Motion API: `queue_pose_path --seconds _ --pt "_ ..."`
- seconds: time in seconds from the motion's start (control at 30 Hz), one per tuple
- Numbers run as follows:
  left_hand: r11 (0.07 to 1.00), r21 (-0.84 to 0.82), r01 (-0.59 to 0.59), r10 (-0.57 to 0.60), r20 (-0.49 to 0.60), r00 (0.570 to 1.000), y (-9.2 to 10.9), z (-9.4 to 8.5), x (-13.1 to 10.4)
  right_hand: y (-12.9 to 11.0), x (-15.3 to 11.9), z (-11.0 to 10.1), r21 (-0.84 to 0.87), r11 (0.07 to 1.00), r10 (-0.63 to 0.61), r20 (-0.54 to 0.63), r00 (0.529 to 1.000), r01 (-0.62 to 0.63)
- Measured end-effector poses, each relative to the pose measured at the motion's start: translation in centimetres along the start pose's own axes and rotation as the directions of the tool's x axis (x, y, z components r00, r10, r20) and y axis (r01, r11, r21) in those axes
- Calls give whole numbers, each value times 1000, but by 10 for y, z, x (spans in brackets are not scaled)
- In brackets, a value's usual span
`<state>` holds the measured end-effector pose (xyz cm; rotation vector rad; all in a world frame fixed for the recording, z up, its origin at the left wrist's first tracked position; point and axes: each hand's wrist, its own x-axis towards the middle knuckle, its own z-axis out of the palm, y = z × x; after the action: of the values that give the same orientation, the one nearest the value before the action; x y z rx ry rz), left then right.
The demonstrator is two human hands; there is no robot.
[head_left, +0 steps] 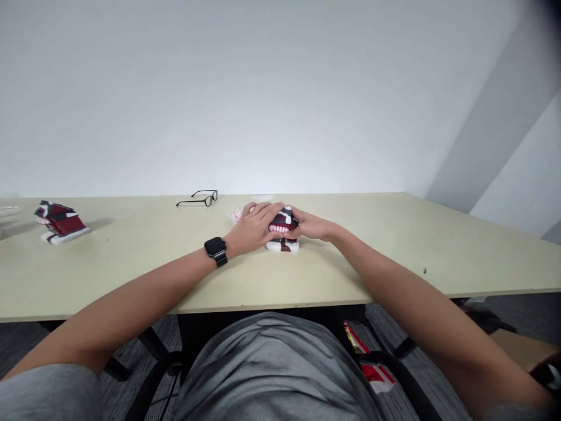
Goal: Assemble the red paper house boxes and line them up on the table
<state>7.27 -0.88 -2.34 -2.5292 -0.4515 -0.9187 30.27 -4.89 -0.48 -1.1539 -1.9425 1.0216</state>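
Note:
A small house-shaped model point(283, 246) in dark red, black and white stands on the table in front of me. My left hand point(254, 227), with a black watch on its wrist, lies over its left side and top. From the right, my right hand point(309, 225) grips it, thumb across the front. Both hands hide much of its sides. Just behind my left hand, a red-and-white striped thing point(237, 216) in clear wrap shows in part. Far to the left a similar house-shaped model point(63, 223) sits with a slanted dark top and a white base.
Black-framed glasses point(205, 200) lie near the back edge of the pale table point(438, 234). Something clear point(9, 206) is cut off at the far left. A small dark bit point(425, 271) lies at right. Below are a red packet point(376, 374) and a cardboard box point(521, 348).

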Motion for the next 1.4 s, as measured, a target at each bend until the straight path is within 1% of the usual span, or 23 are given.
queue_pose_path --seconds 0.07,0.13,0.27,0.43,0.53,0.6,0.67,0.73,0.77,0.83,0.97,1.13,1.27,1.4 --pt "998 -61 -5 7 18 1000 -2 0 -1 0 0 0 18 1000 -6 16 1000 6" --pt "992 -122 -7 8 8 1000 -2 1 -1 1 -1 0 29 1000 -11 18 1000 10" --pt "981 -195 22 -21 5 1000 2 -1 0 4 -1 1 43 999 -8 8 1000 7" --pt "970 -238 50 -43 33 999 4 -6 5 8 1 0 -6 1000 -5 -17 1000 5" --pt "952 -299 68 -55 52 997 3 -8 7 9 1 -3 -32 999 -6 -7 1000 5" --pt "927 -359 112 -95 67 993 2 -9 7 9 2 -4 -30 999 -23 28 999 23" --pt "891 -410 193 -178 74 981 2 -10 6 8 2 -4 -22 999 -22 68 997 23" --pt "865 -431 256 -240 92 966 1 -11 6 8 2 -3 -19 1000 -9 80 997 10" --pt "863 -429 267 -248 102 963 1 -11 6 7 2 -3 -12 1000 -6 78 997 7" --pt "875 -409 258 -227 123 966 1 -11 7 6 1 -1 10 1000 -9 68 998 8" --pt "898 -369 239 -205 129 970 0 -12 8 4 0 1 35 999 7 65 998 -9" --pt "897 -388 214 -160 166 973 -3 -15 6 3 0 1 -11 1000 -27 64 998 27" --pt "906 -370 206 -137 204 969 -6 -18 6 3 0 1 -21 999 -42 68 997 43" --pt "913 -356 198 -128 211 969 -5 -18 7 3 -1 2 -65 996 -56 38 998 58"
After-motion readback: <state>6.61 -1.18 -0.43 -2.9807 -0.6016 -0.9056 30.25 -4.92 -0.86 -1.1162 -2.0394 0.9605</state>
